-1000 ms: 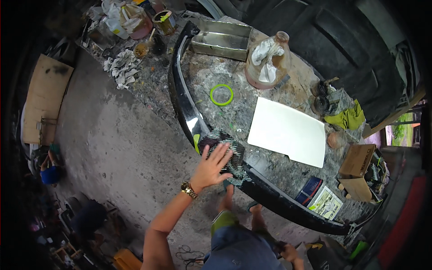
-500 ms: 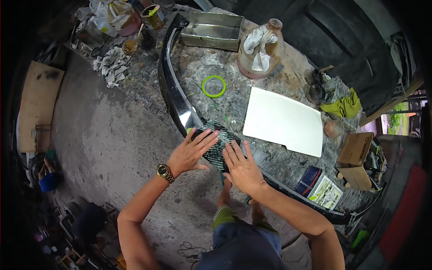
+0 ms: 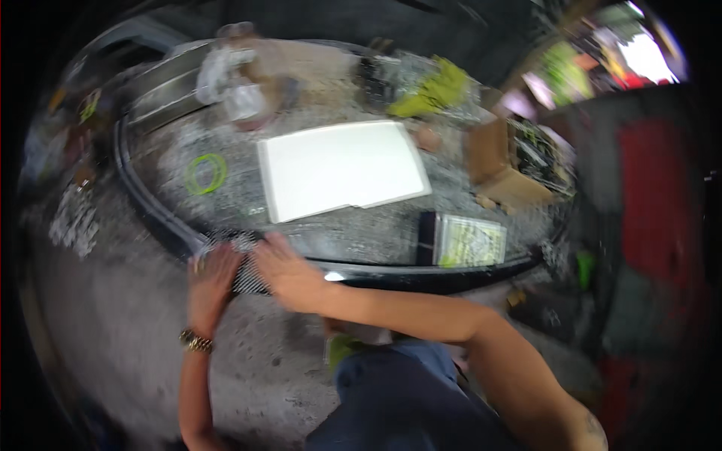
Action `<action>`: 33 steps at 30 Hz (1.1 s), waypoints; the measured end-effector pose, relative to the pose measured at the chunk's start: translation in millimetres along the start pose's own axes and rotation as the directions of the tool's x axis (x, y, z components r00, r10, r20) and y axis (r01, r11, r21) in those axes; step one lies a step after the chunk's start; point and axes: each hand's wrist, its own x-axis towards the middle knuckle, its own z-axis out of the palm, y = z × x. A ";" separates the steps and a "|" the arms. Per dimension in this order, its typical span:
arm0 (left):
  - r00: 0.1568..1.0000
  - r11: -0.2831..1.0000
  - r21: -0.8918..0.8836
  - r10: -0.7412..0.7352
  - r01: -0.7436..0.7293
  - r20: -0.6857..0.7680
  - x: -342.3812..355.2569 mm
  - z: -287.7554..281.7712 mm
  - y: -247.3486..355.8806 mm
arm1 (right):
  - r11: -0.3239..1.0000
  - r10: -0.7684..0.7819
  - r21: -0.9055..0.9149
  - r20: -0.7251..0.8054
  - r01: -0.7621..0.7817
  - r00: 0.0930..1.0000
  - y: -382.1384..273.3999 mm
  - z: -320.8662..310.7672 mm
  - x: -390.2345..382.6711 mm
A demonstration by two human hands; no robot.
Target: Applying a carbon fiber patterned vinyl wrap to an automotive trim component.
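Observation:
A piece of black and silver woven cloth (image 3: 249,276), like carbon fibre, lies over a long, curved, glossy black strip (image 3: 421,278) along the table's near edge. On the left part of the cloth my left hand (image 3: 214,276) rests flat, fingers stretched out; a gold watch is on that wrist. My right hand (image 3: 289,276) lies on the cloth's right part, fingers extended and turned to the left. Neither hand grips anything. Motion blurs the picture, so the fingertips and the cloth's edges are unclear.
Beyond the hands, a white sheet (image 3: 342,169) and a green tape ring (image 3: 205,174) lie on the stained table. A metal tray (image 3: 169,94) and a large jug (image 3: 259,83) stand farther back. A cardboard box (image 3: 489,161) and a flat package (image 3: 471,240) are at right.
My view has swung to the right, so the table and both hands appear farther left. Both hands still lie flat on the cloth, and the picture has blurred.

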 end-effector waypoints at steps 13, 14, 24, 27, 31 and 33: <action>0.981 0.586 -0.805 -0.082 -0.095 -0.175 -60.9 39.9 249.4 | 0.513 0.431 0.687 0.312 -0.515 0.847 -24.8 -45.9 -308.2; 0.985 0.535 -0.840 -0.076 -0.092 -0.156 -57.3 36.5 271.3 | 0.458 0.514 0.649 0.364 -0.608 0.777 -20.2 -44.9 -337.9; 0.890 0.575 -0.679 0.305 -0.457 -0.340 29.5 -14.3 469.8 | 0.161 0.891 0.595 0.256 -0.787 0.375 36.7 22.0 -636.4; 0.860 0.613 -0.603 0.364 -0.510 -0.358 56.1 -26.4 559.7 | 0.233 0.926 0.532 0.133 -0.814 0.352 79.3 29.7 -715.5; 0.867 0.674 -0.547 0.419 -0.496 -0.271 90.5 -14.3 679.9 | 0.259 0.955 0.583 -0.036 -0.770 0.295 141.9 35.2 -788.0; 0.851 0.748 -0.407 0.472 -0.525 -0.230 108.6 -6.4 730.4 | 0.349 0.923 0.580 -0.080 -0.736 0.375 170.4 21.2 -797.7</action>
